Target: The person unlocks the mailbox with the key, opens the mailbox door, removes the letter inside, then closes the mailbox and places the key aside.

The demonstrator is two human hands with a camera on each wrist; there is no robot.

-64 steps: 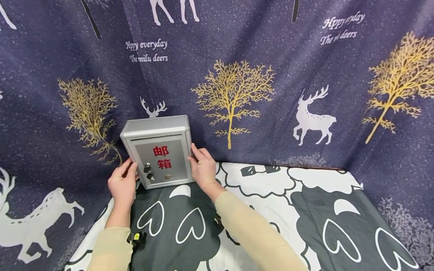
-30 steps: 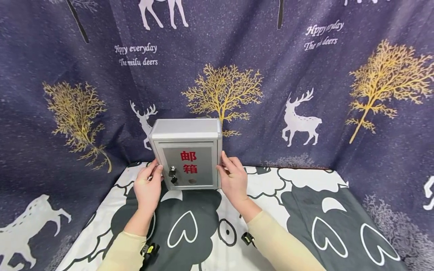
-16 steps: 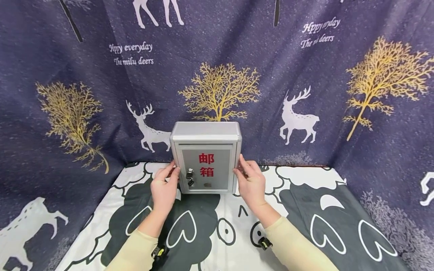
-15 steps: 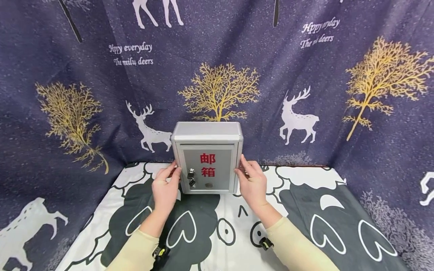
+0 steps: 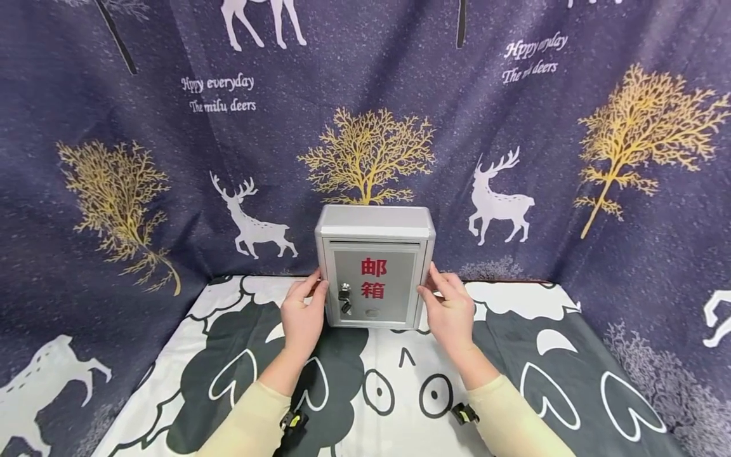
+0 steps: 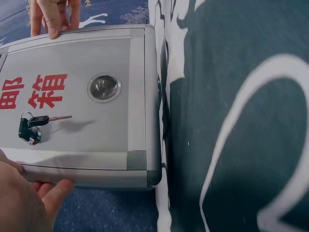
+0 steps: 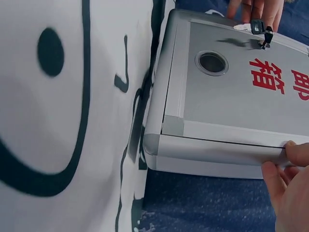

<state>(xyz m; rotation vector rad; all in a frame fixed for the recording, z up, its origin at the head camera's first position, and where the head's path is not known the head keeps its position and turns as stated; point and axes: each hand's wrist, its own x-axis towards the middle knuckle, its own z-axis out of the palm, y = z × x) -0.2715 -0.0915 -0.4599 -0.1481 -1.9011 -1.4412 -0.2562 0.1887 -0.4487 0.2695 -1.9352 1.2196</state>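
Observation:
A silver metal mailbox (image 5: 400, 266) stands upright in the middle of the head view, with red characters (image 5: 374, 291) on its front. My left hand (image 5: 302, 317) grips its left side, thumb at the front edge and fingers behind. On the opposite side my right hand (image 5: 451, 314) holds the box the same way. Keys (image 6: 39, 121) hang from the lock at the left of the door, and a round window (image 7: 211, 63) sits low on it. The door is closed. Whether the bottom touches the cloth, I cannot tell.
A black-and-white cartoon-print cloth (image 5: 400, 438) covers the table under both forearms. Close behind the mailbox hangs a dark blue curtain (image 5: 400, 76) printed with deer and golden trees. It also runs along both sides.
Both hands have moved the mailbox from the left to the middle, and it has turned to face more squarely forward. In the last half second it shifted slightly further right.

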